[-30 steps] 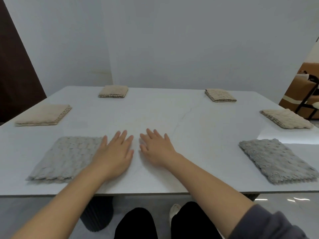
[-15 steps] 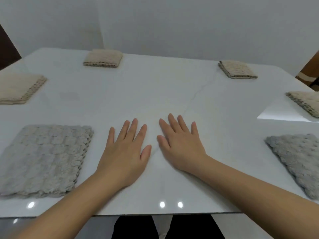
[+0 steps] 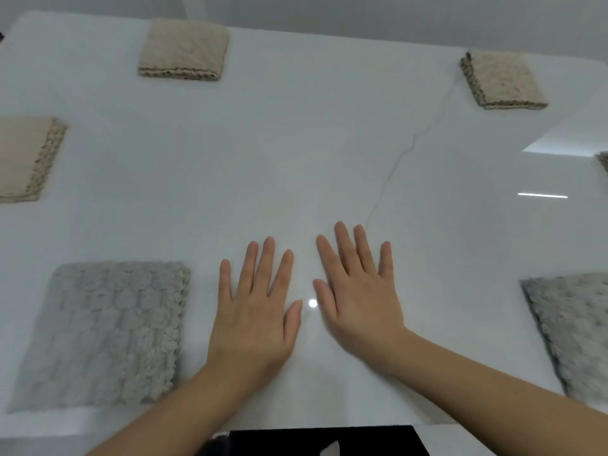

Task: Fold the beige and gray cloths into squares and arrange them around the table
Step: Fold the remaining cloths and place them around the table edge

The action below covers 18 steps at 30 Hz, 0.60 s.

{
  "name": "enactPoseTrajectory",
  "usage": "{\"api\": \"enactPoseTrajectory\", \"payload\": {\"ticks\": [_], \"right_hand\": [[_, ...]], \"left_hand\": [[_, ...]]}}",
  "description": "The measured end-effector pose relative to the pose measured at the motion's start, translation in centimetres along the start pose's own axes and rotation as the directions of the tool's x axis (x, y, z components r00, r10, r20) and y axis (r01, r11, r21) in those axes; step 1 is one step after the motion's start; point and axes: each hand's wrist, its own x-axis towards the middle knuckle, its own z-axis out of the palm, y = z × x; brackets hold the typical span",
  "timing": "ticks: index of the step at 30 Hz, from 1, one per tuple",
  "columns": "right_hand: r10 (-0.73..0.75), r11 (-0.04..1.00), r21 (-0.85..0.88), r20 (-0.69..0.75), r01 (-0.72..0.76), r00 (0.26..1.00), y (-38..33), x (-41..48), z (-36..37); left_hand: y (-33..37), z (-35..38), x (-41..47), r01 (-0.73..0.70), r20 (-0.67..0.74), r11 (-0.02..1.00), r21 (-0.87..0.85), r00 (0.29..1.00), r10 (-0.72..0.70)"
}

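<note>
My left hand and my right hand lie flat, palms down, side by side on the white table, fingers straight, holding nothing. A folded gray cloth lies just left of my left hand, not touching it. Another folded gray cloth lies at the near right, cut by the frame edge. Folded beige cloths sit at the far left, the far right and the left edge. A sliver of one more cloth shows at the right edge.
The table's near edge runs along the bottom of the view, with my dark-clothed legs below it. A thin crack-like vein crosses the tabletop. A pale wall stands behind the far edge.
The view has tilted down and come closer over the table. Both hands stay flat in the same spot on the tabletop. No cloth has moved.
</note>
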Motion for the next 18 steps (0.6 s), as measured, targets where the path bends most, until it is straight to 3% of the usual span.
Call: {"api": "enactPoseTrajectory", "payload": {"ticks": [10, 13, 18], "right_hand": [[0.052, 0.999, 0.004, 0.226, -0.054, 0.973, -1.3, 0.3, -3.2], [0.061, 0.994, 0.072, 0.270, -0.083, 0.961, -3.1, 0.0, -5.2], [-0.053, 0.986, 0.168, 0.288, 0.004, 0.956, -8.6, -1.5, -5.5]], "left_hand": [[0.5, -3.8, 0.3, 0.055, 0.209, 0.998, 0.001, 0.976, -0.054], [-1.0, -6.1, -0.7, 0.123, 0.159, 0.991, -0.045, 0.981, -0.114], [-7.2, -8.0, -4.8, 0.180, 0.074, 0.977, -0.109, 0.982, -0.173]]}}
